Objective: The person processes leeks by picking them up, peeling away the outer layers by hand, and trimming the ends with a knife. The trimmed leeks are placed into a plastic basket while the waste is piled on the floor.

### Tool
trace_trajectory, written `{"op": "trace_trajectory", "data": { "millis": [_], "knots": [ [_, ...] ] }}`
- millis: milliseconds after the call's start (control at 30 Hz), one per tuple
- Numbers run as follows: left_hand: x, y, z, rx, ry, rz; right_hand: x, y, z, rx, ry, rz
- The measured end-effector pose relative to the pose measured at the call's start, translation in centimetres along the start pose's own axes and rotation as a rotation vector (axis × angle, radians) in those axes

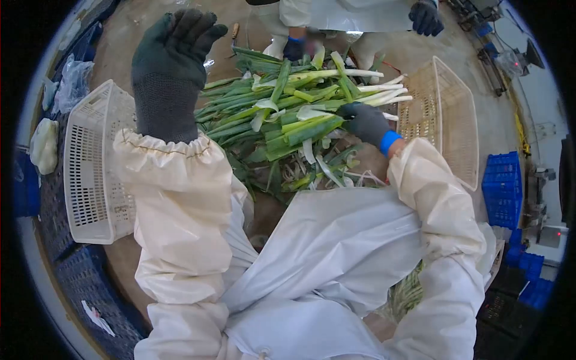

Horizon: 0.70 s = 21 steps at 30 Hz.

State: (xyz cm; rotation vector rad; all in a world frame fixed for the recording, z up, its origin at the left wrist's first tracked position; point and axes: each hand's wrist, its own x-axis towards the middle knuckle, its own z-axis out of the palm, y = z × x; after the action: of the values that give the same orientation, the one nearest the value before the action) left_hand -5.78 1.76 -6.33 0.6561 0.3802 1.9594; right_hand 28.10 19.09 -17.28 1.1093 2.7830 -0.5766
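Note:
My left hand [177, 54], in a dark grey knit glove, is raised at the upper left. Its fingers are stretched and slightly apart, and nothing is in it. On the right side of the pile, my right hand [363, 123], gloved with a blue band at the wrist, has its fingers closed around a leek [312, 129]; the leek's green leaves point left. Beneath and beyond lies a heap of leeks [234, 117], most with white ends to the right. Loose trimmed leaves and roots [294, 171] are scattered in front of my apron.
White perforated crates stand at left [90, 168] and right [459, 120]. Across the pile is a co-worker, with one gloved hand [294, 49] by the leeks and another [425, 18] at upper right. A wooden-handled tool [235, 31] lies beyond my left hand. Blue crates [503, 186] sit far right.

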Motion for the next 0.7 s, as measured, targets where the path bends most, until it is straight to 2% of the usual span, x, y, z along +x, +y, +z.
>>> {"op": "trace_trajectory", "data": {
  "millis": [33, 133, 167, 300, 400, 433, 533, 633, 700],
  "knots": [
    [0.2, 0.3, -2.1, -0.055, -0.319, -0.047, 0.5, 0.4, 1.1, 0.002, 0.051, -0.072],
    [0.0, 0.7, -2.0, 0.025, -0.209, -0.03, 2.4, 2.3, 3.9, -0.118, 0.13, -0.167],
    [0.1, 0.7, -2.0, 0.006, -0.204, -0.029, 3.1, 3.1, 4.5, -0.215, 0.065, -0.133],
    [-0.1, 0.8, -1.8, -0.017, -0.163, -0.017, 3.6, 4.0, 5.3, -0.22, 0.165, -0.098],
    [-0.2, 0.6, -1.5, -0.058, -0.118, -0.015, 4.1, 4.6, 5.9, -0.271, 0.159, -0.12],
    [-0.2, 0.5, -1.4, -0.082, -0.104, -0.012, 4.3, 4.5, 5.5, -0.358, 0.046, -0.064],
    [-0.1, 0.8, -1.1, -0.068, -0.076, -0.027, 4.0, 4.7, 5.8, -0.375, 0.146, -0.162],
    [-0.3, 0.8, -0.9, -0.023, -0.036, 0.015, 4.1, 5.2, 5.2, -0.224, 0.367, -0.254],
    [-0.3, 0.9, -1.0, -0.025, 0.017, 0.024, 3.5, 4.3, 3.2, -0.167, 0.366, -0.207]
  ]
}}
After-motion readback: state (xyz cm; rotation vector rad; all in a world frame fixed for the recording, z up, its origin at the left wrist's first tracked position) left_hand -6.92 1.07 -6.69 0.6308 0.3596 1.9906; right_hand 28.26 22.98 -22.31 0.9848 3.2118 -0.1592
